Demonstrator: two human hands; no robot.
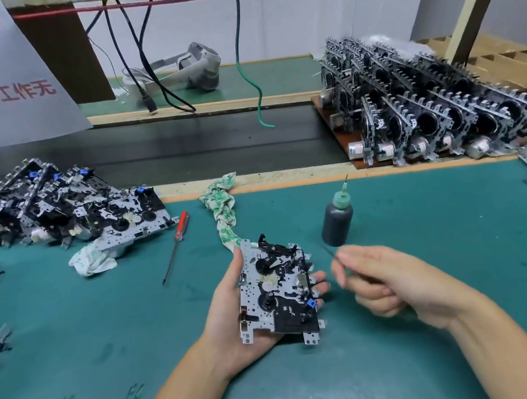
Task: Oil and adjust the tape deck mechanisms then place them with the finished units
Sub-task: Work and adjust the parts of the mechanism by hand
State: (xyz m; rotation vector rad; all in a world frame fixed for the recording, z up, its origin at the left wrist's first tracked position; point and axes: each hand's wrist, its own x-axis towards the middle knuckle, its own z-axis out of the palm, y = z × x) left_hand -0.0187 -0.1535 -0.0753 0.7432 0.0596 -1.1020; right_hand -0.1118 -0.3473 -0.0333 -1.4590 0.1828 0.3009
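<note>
Head view: left hand cradles a tape deck mechanism above the table; right hand, just beside, pinches a thin tool. Steady the mechanism, touch the tip lightly.

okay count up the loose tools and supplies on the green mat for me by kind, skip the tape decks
Screwdriver, red handle: 1
Oil bottle, dark with a needle tip: 1
Printed rags: 2, one under the left pile, one twisted by the mat's far edge
Thin tool pinched in the right hand: 1
Total: 5
</note>
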